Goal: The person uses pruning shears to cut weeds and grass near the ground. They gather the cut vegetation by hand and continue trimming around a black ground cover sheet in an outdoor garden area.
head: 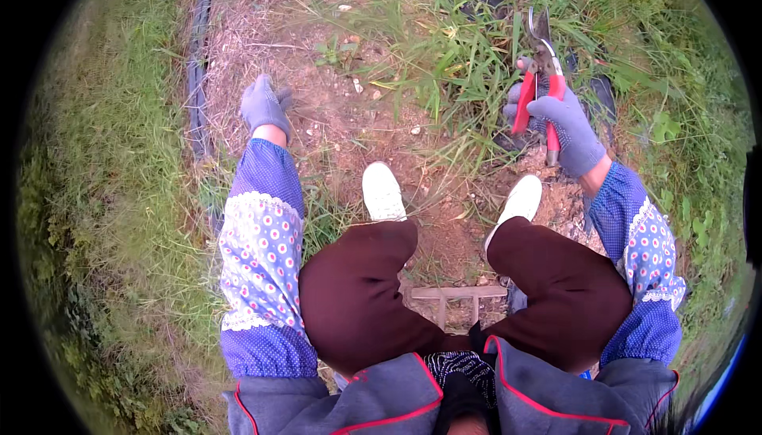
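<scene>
My right hand (559, 116), in a grey knitted glove, is closed around the red handles of a pair of pruning shears (542, 66). The blades point away from me and stand apart, above the tall grass. My left hand (265, 104), in a matching glove, hangs over dry straw and soil beside the black edging; its fingers are partly curled, and whether anything lies between them cannot be made out. Patterned blue sleeve covers (262, 256) are on both forearms. Two white shoes (383, 191) rest on the reddish soil between the hands.
Green grass (458, 72) grows ahead and to the right, over pieces of dark sheeting (604, 98). A black plastic strip (197, 72) runs along the left, with more grass (119, 137) beyond. Between my legs stands a low frame (458, 293) with crossbars.
</scene>
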A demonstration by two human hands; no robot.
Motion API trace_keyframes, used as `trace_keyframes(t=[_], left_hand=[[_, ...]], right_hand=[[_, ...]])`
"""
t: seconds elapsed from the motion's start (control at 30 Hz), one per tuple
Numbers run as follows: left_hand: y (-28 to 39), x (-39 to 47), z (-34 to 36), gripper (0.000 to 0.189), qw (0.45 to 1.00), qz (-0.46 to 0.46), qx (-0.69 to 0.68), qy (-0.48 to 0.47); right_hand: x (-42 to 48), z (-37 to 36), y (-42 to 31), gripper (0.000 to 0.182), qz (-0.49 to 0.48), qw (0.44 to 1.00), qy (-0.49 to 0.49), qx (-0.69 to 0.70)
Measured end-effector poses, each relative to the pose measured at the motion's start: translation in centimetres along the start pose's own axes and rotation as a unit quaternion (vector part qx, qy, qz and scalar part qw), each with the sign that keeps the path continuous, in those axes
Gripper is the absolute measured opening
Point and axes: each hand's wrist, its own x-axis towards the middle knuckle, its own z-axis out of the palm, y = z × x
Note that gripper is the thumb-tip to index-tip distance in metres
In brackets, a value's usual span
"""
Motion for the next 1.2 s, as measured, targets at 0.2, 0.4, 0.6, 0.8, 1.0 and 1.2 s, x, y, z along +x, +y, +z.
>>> trace_keyframes(t=[0.2, 0.4, 0.6, 0.8, 1.0, 1.2], left_hand=[[-8.8, -0.3, 1.6, 0.036, 0.696, 0.144, 0.664, -0.231], [-8.6, 0.0, 7.4, 0.042, 0.52, 0.344, 0.716, -0.314], [-8.8, 3.5, 10.5, 0.05, 0.46, 0.367, 0.762, -0.269], [-9.9, 4.5, 12.0, 0.031, 0.46, 0.295, 0.795, -0.264], [-12.5, 6.9, 11.4, 0.023, 0.543, 0.287, 0.765, -0.193], [-12.5, 7.4, 12.2, 0.028, 0.556, 0.241, 0.764, -0.221]], right_hand=[[0.4, -2.8, 1.4, 0.067, 0.078, 0.997, 0.016, -0.013], [1.0, -3.5, 1.5, 0.068, 0.085, 0.996, 0.023, -0.005], [2.0, -5.4, 3.4, 0.066, 0.114, 0.994, 0.006, -0.004], [2.0, -6.3, 3.8, 0.067, 0.168, 0.98, -0.031, -0.103], [1.7, -6.1, 5.5, 0.056, 0.215, 0.962, -0.026, -0.166], [0.4, -8.3, 7.4, 0.045, 0.223, 0.947, -0.072, -0.221]])
